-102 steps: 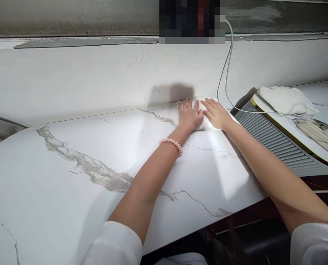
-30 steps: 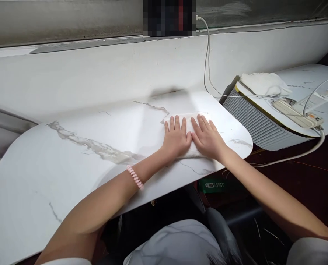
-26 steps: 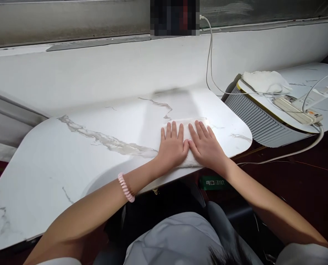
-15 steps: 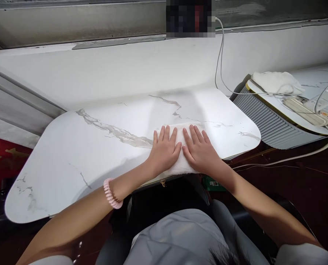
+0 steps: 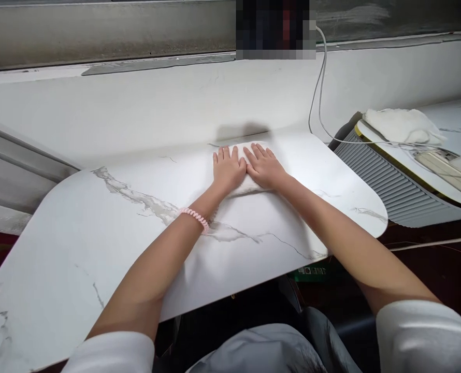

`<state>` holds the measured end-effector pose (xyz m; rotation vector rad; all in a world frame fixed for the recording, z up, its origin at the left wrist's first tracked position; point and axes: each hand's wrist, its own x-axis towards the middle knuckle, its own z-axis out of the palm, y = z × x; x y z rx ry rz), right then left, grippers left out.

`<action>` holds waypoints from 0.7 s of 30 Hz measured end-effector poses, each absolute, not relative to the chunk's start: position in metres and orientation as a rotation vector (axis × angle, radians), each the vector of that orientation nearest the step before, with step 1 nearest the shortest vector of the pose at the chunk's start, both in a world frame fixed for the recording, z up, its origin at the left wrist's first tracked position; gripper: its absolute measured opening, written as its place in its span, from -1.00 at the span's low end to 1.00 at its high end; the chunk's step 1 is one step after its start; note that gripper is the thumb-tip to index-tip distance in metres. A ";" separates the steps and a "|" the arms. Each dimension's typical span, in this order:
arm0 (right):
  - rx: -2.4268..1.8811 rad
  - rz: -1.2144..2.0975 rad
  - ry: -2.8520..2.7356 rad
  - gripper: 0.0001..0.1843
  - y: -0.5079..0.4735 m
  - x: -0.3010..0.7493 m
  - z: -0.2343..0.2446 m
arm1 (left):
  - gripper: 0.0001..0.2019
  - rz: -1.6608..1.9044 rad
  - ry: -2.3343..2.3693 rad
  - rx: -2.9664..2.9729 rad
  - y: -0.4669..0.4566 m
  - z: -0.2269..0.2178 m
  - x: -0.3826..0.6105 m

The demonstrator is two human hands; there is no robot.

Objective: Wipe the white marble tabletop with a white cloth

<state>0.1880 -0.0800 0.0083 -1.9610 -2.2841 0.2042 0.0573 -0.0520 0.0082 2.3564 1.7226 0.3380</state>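
A folded white cloth [image 5: 249, 187] lies on the white marble-patterned tabletop [image 5: 137, 259], close to the wall. My left hand [image 5: 229, 168] rests flat on its left part, fingers stretched forward, a pink coiled band [image 5: 195, 217] around that wrist. On the right part of the cloth my right hand [image 5: 264, 167] is also pressed flat, fingers slightly spread. The thumbs meet or nearly meet in the middle. Much of the cloth is hidden under both palms.
To the right stands a second marble-patterned table with a ribbed side [image 5: 409, 181]. On it are a crumpled white cloth [image 5: 403, 125] and a power strip [image 5: 448, 171]. A white cable [image 5: 321, 88] hangs down the wall [image 5: 156, 109] behind the tabletop.
Both hands have slid forward with the cloth, from the tabletop's near edge to close by the wall. My arms are stretched further out, and the view has shifted slightly.
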 end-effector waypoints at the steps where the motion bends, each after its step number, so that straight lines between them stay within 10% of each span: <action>1: -1.950 0.202 -2.289 -0.29 -0.069 0.188 0.008 | -0.41 0.348 1.736 2.351 -0.043 0.008 0.058; 21: -1.841 0.129 -2.308 -0.31 -0.114 0.124 0.001 | -0.43 0.336 1.720 2.423 -0.089 0.007 -0.011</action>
